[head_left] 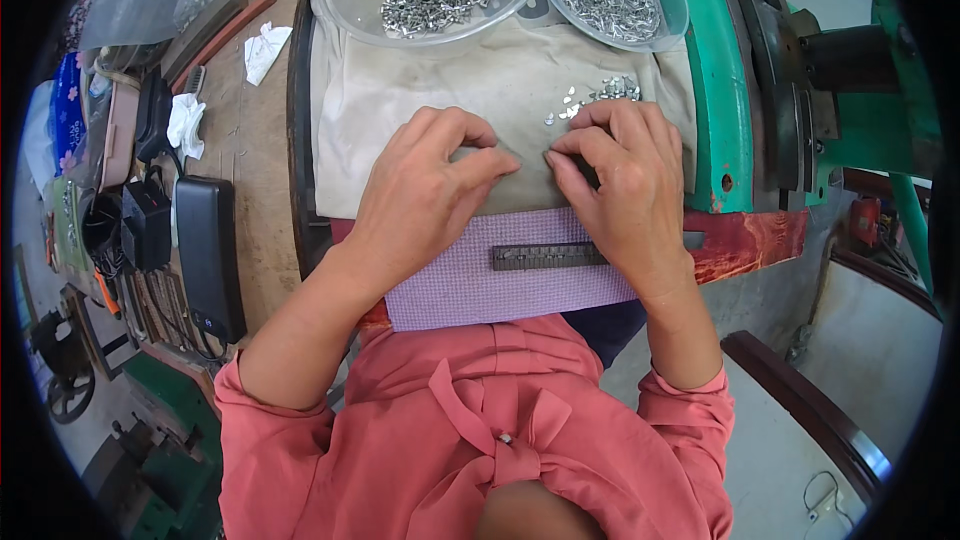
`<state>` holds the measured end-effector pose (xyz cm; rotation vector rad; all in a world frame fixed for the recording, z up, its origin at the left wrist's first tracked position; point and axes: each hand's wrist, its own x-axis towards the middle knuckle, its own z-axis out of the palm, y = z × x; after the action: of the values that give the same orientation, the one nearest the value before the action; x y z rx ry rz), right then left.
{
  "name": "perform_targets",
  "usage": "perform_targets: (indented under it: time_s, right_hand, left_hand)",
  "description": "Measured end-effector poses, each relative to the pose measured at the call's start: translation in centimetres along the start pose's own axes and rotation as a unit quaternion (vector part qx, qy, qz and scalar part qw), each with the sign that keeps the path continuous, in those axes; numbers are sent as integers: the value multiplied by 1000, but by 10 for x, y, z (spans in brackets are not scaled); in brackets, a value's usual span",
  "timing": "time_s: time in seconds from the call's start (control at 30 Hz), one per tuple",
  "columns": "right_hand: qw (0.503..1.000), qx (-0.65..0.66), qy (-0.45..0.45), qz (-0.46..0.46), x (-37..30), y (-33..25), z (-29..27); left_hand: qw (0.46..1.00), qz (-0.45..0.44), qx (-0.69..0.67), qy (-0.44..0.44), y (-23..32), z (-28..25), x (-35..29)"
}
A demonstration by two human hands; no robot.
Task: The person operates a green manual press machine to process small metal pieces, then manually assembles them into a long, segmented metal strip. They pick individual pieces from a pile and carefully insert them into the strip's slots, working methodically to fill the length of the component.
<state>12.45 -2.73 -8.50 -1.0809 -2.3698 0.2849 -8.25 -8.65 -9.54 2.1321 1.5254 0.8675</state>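
My left hand (pixel 430 175) is over the beige cloth (pixel 350 140), its fingers curled and thumb and forefinger brought together. Facing it across a small gap, my right hand (pixel 632 175) has thumb and forefinger pinched as well. Whatever either pinch holds is too small to make out. Just beyond my right hand lies a little heap of shiny metal pieces (pixel 615 90), with a few flat ones scattered at its left. Below the hands, a dark ruler-like metal strip (pixel 545 257) rests on a purple checked cloth (pixel 440 285), partly hidden by my right wrist.
Two clear plastic bowls, a left one (pixel 350 10) and a right one (pixel 677 25), hold many small metal parts at the far side. A green machine (pixel 722 140) borders the right. A black power bank (pixel 208 260), cables and crumpled tissue (pixel 185 125) lie on the left bench.
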Motion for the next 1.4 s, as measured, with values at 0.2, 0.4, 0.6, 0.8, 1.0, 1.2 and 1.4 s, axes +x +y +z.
perform_targets:
  time_s: [0.2,0.4,0.6,0.8,1.0,1.2,1.4]
  right_hand:
    - [997,74,4,-19,-4,7,-4]
    - [986,153,-66,20,-42,3,-36]
    - [981,162,-99,33,-58,4,-39]
    - [996,90,-14,23,-30,10,-30]
    - [999,33,9,-15,5,17,-5]
    - [999,-10,3,-35,19,17,7]
    - [999,17,14,-37,21,16,12]
  left_hand:
    - [1000,2,19,1,0,0,0]
    - [1000,-13,14,13,1,2,0]
    - [1000,-18,18,4,2,0,0]
    - [999,-26,10,16,4,2,-1]
    - [999,-31,6,10,4,1,0]
    - [999,-44,-20,7,4,0,-2]
    - [996,-22,-83,-16,31,-3,-11]
